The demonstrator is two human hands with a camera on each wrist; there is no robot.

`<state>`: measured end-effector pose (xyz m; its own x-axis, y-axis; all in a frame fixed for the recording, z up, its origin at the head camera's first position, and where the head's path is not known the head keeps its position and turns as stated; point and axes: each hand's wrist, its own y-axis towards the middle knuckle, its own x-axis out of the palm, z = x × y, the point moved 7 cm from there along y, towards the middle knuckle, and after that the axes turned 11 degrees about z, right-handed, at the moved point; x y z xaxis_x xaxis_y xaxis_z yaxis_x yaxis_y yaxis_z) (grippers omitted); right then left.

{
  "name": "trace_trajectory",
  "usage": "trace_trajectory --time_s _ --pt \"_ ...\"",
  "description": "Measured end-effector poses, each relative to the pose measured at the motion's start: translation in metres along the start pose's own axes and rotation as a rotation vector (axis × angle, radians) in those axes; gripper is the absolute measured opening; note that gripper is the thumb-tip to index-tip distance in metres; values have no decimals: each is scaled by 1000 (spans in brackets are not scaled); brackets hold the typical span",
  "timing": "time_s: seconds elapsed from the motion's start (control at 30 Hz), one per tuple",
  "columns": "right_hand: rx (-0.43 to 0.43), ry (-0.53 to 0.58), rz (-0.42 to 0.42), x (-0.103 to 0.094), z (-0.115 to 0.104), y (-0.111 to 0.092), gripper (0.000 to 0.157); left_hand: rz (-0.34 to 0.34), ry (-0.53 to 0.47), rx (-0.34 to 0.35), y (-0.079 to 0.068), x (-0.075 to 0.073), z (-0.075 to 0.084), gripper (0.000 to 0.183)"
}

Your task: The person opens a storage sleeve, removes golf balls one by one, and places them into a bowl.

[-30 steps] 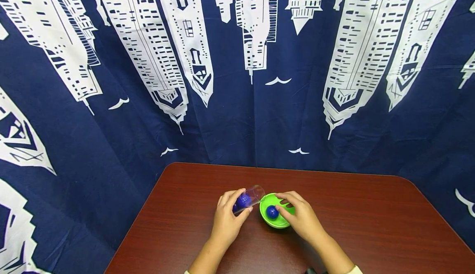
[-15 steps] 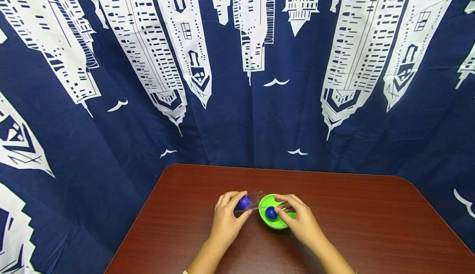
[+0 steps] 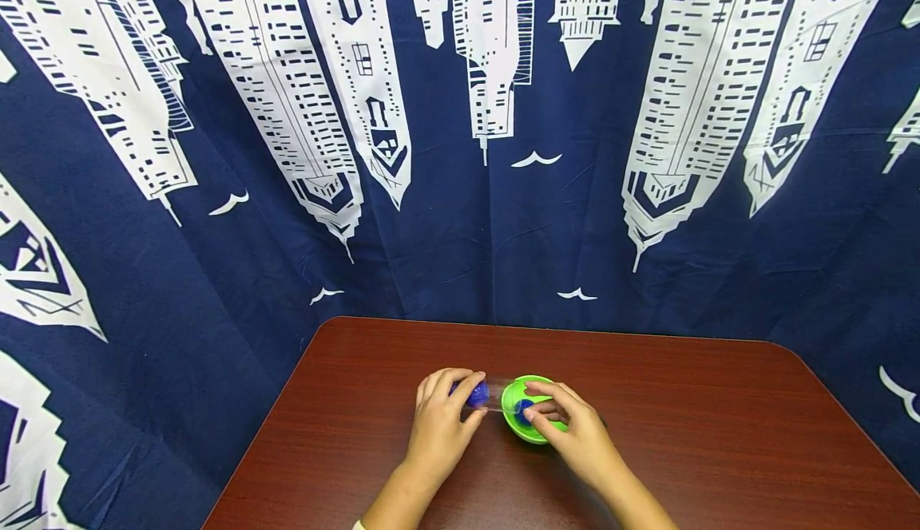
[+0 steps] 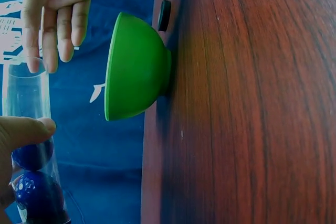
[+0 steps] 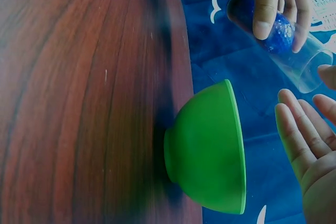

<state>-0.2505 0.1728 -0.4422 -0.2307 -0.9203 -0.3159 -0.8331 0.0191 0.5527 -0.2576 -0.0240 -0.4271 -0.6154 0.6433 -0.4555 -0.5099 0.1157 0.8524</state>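
My left hand (image 3: pixel 442 418) grips a clear cylindrical cup (image 4: pixel 26 90) lying nearly on its side, its mouth pointing right. Blue balls (image 4: pixel 39 190) sit at the closed end, two visible in the left wrist view. Under the cup's mouth stands a green bowl (image 5: pixel 212 153), upright on the table. Inside the bowl is a blue ball (image 3: pixel 523 410), partly hidden in the head view by the right thumb. My right hand (image 3: pixel 580 434) hovers over the bowl at the cup's mouth, fingers extended and nothing held; its fingertips are at or very near the rim.
The brown wood-grain table (image 3: pixel 683 402) extends around the bowl on all sides. A small black piece (image 4: pixel 165 15) lies on it beside the bowl. Behind the table hangs a navy cloth (image 3: pixel 460 251) printed with white buildings.
The cup has tipped from mouth-up toward level, and its mouth has moved right over the bowl. My right hand has shifted slightly left, toward the cup.
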Motion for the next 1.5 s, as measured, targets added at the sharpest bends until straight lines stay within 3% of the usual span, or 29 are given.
trace_trajectory --time_s 0.17,0.4,0.7,1.0,1.5 --pt "-4 26 1 2 0 -1 38 4 34 60 3 -2 4 57" --pt "-5 48 -13 4 -3 -2 37 -40 74 83 5 -2 6 55" --pt "46 115 -19 5 0 -4 38 -19 92 140 7 -5 11 52" --pt "150 220 -50 8 5 -6 41 -39 105 153 10 -6 13 53" --pt "151 259 -47 8 4 -7 40 -67 81 124 9 -7 12 49"
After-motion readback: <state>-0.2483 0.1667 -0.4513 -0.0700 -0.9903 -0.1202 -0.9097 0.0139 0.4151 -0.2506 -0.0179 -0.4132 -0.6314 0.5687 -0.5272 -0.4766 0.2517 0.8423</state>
